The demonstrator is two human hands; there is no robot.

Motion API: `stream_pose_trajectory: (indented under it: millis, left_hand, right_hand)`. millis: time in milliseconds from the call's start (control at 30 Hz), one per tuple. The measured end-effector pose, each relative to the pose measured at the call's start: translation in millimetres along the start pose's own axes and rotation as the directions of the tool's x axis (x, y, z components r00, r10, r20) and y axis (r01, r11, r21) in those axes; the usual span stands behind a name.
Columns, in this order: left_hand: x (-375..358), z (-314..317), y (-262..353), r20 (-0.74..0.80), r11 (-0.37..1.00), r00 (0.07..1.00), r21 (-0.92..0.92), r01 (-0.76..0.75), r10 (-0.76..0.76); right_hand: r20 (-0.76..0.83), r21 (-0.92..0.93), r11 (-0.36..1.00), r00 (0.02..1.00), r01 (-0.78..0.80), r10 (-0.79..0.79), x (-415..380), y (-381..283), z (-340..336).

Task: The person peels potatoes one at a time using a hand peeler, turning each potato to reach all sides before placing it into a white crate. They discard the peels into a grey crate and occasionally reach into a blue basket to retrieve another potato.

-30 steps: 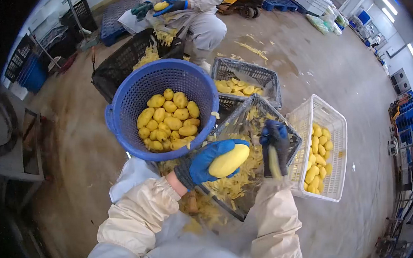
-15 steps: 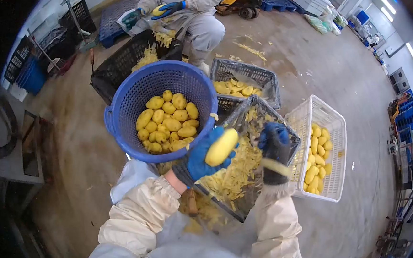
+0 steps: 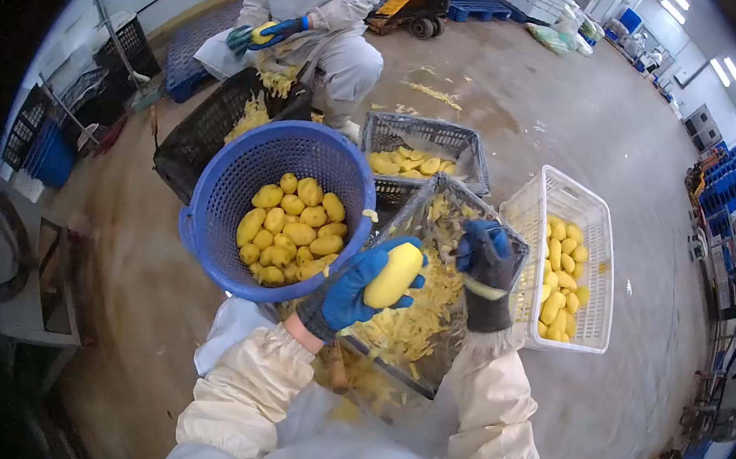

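Observation:
My left hand (image 3: pixel 354 286), in a blue glove, is wrapped round a peeled potato (image 3: pixel 394 276). To its right my gloved right hand (image 3: pixel 487 257) has its fingers curled in; what they hold is hidden. A pale strip of peel (image 3: pixel 485 289) lies across the back of that hand near the wrist. Both hands are above a lined black crate (image 3: pixel 512 240) full of peelings (image 3: pixel 417 322). Left of them stands a blue perforated basket (image 3: pixel 205 244) with several unpeeled potatoes (image 3: pixel 295 229) in it. A white crate (image 3: pixel 600 271) to the right contains several peeled potatoes (image 3: pixel 562 286).
Beyond the peelings crate is another black crate (image 3: pixel 475 156) with pale yellow pieces. A co-worker (image 3: pixel 314 21) sits opposite, holding a potato over a black crate (image 3: pixel 191 140). A pallet jack (image 3: pixel 413 7) stands behind. Peel scraps (image 3: pixel 433 95) lie on the wet floor.
My left hand has turned the potato slightly and stays in nearly the same place. The peel strip at my right hand, blurred before, now lies closer against it. The whole view has shifted slightly.

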State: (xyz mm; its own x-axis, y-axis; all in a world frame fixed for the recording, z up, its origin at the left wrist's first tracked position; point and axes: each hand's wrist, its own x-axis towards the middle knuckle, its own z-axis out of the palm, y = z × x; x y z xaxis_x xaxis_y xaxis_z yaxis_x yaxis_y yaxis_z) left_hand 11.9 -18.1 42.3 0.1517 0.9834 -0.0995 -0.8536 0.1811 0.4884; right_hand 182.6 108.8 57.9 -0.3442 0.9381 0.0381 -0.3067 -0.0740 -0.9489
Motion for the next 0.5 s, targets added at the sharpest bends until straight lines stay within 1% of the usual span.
stream_pose_trajectory:
  millis: [33, 67, 100, 133, 167, 200, 233, 267, 300, 333, 367, 400, 433, 467, 500]
  left_hand:
    - [0, 2, 2, 0.005, 1.0, 1.0, 0.003, 0.003, -0.003]
    - [0, 2, 4, 0.013, 0.97, 0.998, 0.236, -0.063, 0.061]
    - [-1, 6, 7, 0.038, 0.881, 0.992, 0.456, -0.126, 0.122]
    - [-4, 15, 8, 0.018, 0.88, 0.994, 0.463, -0.107, 0.111]
    - [-4, 14, 8, 0.019, 0.878, 0.995, 0.468, -0.098, 0.101]
    - [-5, 14, 8, 0.043, 0.811, 0.99, 0.569, -0.136, 0.136]
    - [-5, 13, 9, 0.074, 0.731, 0.983, 0.66, -0.174, 0.167]
    - [-3, 12, 10, 0.083, 0.729, 0.984, 0.663, -0.171, 0.156]
    - [1, 9, 10, 0.059, 0.673, 0.981, 0.72, -0.17, 0.185]
    - [3, 8, 9, 0.034, 0.615, 0.975, 0.771, -0.166, 0.22]
    - [3, 7, 8, 0.035, 0.614, 0.975, 0.772, -0.166, 0.219]
    - [3, 7, 8, 0.03, 0.744, 0.983, 0.65, -0.157, 0.181]
    - [1, 6, 6, 0.029, 0.851, 0.99, 0.507, -0.134, 0.139]
    - [0, 6, 5, 0.028, 0.85, 0.991, 0.51, -0.13, 0.134]
    - [-1, 6, 6, 0.022, 0.916, 0.995, 0.389, -0.097, 0.096]
  right_hand:
    - [-0.004, 0.001, 1.0, 1.0, 0.005, -0.005, -6, -1, 5]
    - [0.061, -0.061, 0.995, 0.994, -0.082, 0.085, -17, -6, 20]
    - [0.121, -0.126, 0.978, 0.977, -0.163, 0.179, -24, -11, 30]
    - [0.161, -0.181, 0.959, 0.956, -0.217, 0.247, -26, -17, 32]
    - [0.154, -0.173, 0.961, 0.957, -0.218, 0.245, -20, -12, 22]
    - [0.032, -0.146, 0.977, 0.986, -0.155, 0.162, -8, -5, 7]
    - [-0.093, -0.128, 0.988, 0.993, -0.088, 0.076, -3, 2, -6]
    - [-0.082, 0.076, 0.993, 0.992, -0.091, 0.097, -5, 0, -7]
    - [-0.088, 0.076, 0.994, 0.992, -0.082, 0.089, -12, -9, 4]
    - [0.084, -0.013, 0.985, 0.981, -0.174, 0.175, -24, -18, 19]
    - [0.244, -0.113, 0.961, 0.931, -0.252, 0.272, -30, -23, 29]
    - [0.193, -0.141, 0.953, 0.937, -0.267, 0.291, -28, -20, 29]
    - [0.185, -0.131, 0.954, 0.938, -0.27, 0.292, -22, -14, 20]
    - [0.091, -0.059, 0.979, 0.975, -0.196, 0.201, -14, -16, 12]
    - [-0.01, 0.006, 0.994, 0.994, -0.109, 0.109, -9, -17, 9]
